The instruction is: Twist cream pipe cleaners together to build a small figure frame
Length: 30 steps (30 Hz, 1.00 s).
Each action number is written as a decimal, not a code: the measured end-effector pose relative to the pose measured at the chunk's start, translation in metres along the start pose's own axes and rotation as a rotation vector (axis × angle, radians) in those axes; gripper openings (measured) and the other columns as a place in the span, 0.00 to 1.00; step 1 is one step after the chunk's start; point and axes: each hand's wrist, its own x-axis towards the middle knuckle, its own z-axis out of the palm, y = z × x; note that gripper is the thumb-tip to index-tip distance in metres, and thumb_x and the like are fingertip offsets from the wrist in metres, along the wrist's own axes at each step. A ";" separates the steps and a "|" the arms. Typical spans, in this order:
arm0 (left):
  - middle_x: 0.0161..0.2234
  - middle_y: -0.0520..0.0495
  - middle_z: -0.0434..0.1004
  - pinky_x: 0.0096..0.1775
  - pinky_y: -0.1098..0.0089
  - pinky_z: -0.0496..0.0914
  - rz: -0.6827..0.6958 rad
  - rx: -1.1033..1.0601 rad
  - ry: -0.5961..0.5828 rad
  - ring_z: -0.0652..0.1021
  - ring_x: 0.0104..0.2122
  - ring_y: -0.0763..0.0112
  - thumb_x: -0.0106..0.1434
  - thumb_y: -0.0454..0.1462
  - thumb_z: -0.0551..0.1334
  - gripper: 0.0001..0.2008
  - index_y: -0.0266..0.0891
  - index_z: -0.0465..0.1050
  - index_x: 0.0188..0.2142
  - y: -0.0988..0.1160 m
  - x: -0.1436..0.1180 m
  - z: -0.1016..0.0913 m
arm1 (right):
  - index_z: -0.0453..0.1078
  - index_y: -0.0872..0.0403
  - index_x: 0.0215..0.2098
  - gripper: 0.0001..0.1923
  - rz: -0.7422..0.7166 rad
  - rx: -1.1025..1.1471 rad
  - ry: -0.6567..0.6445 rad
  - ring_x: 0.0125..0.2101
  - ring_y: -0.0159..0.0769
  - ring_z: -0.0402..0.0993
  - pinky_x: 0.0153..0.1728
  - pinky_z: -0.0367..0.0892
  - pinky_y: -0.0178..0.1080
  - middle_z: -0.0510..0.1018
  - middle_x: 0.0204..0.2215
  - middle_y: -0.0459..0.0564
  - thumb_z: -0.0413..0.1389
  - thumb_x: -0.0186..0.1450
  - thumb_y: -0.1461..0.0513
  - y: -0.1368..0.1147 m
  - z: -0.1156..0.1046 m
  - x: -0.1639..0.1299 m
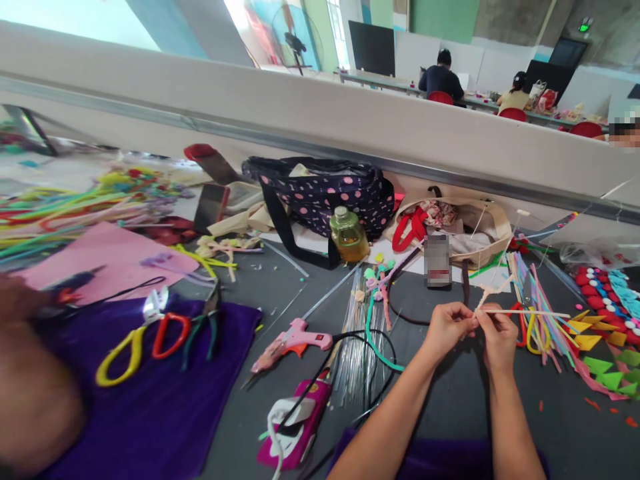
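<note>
Head view: your hands meet at centre-right over the grey table (450, 400).
Left hand (447, 327): fingertips pinched on the near end of a pale pipe cleaner (525, 313).
Right hand (497, 337): closed on the same stem, just beside the left.
Axis: it runs rightward from your grip, so your right hand's nearer the free end.
Nearby: pink glue gun (293, 340) left, oil bottle (349, 235) beyond.
Writing: can't read any, label's blurred.

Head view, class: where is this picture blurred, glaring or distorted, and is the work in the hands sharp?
Head view: the brown shape at lower left is out of focus; the scissors catch glare; the partition rail tilts and bows; the left hand, right hand and pale pipe cleaner are fairly sharp, evenly lit.
</note>
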 end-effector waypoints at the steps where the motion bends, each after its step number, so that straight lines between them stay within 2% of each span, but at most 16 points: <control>1: 0.16 0.51 0.70 0.19 0.77 0.58 -0.018 -0.029 -0.012 0.70 0.16 0.77 0.43 0.44 0.71 0.17 0.32 0.70 0.23 0.000 0.000 0.000 | 0.71 0.55 0.26 0.05 0.008 0.020 -0.004 0.30 0.34 0.68 0.33 0.63 0.37 0.72 0.26 0.46 0.59 0.58 0.61 0.000 0.000 0.000; 8: 0.19 0.48 0.73 0.22 0.74 0.64 -0.116 -0.187 -0.170 0.74 0.18 0.72 0.42 0.45 0.72 0.19 0.31 0.71 0.24 0.004 -0.003 -0.004 | 0.71 0.55 0.25 0.06 0.106 0.175 -0.035 0.28 0.33 0.66 0.31 0.62 0.37 0.69 0.25 0.45 0.60 0.57 0.61 -0.002 0.000 -0.001; 10: 0.20 0.48 0.73 0.23 0.74 0.64 -0.118 -0.187 -0.181 0.74 0.18 0.73 0.43 0.44 0.72 0.18 0.31 0.71 0.24 0.003 -0.003 -0.002 | 0.70 0.55 0.25 0.06 0.122 0.189 -0.033 0.27 0.32 0.65 0.29 0.61 0.36 0.69 0.25 0.45 0.60 0.57 0.60 -0.001 0.000 -0.001; 14: 0.20 0.50 0.72 0.22 0.77 0.61 -0.040 -0.096 -0.108 0.73 0.19 0.76 0.45 0.44 0.71 0.17 0.31 0.72 0.26 -0.003 0.000 0.003 | 0.70 0.55 0.25 0.05 0.026 0.099 0.023 0.29 0.33 0.66 0.32 0.61 0.36 0.70 0.25 0.44 0.59 0.58 0.62 0.000 -0.002 -0.001; 17: 0.19 0.51 0.71 0.22 0.77 0.61 0.025 -0.011 -0.038 0.72 0.19 0.76 0.45 0.43 0.70 0.16 0.32 0.71 0.25 -0.006 0.001 0.004 | 0.71 0.55 0.26 0.05 -0.014 0.045 0.014 0.29 0.33 0.66 0.32 0.62 0.37 0.70 0.25 0.44 0.59 0.59 0.63 -0.001 -0.003 0.000; 21: 0.17 0.52 0.70 0.22 0.76 0.61 0.079 0.060 0.034 0.69 0.17 0.78 0.47 0.41 0.69 0.13 0.33 0.69 0.22 -0.004 0.000 0.004 | 0.71 0.55 0.26 0.05 -0.017 0.041 -0.002 0.29 0.33 0.67 0.33 0.62 0.37 0.71 0.26 0.45 0.58 0.60 0.62 -0.002 -0.002 0.000; 30: 0.17 0.52 0.71 0.21 0.77 0.58 0.118 0.158 0.107 0.68 0.17 0.78 0.49 0.39 0.67 0.11 0.35 0.68 0.22 0.000 -0.002 0.005 | 0.74 0.54 0.30 0.05 0.023 0.078 0.045 0.31 0.34 0.69 0.34 0.64 0.36 0.73 0.29 0.46 0.58 0.60 0.61 -0.002 -0.005 0.001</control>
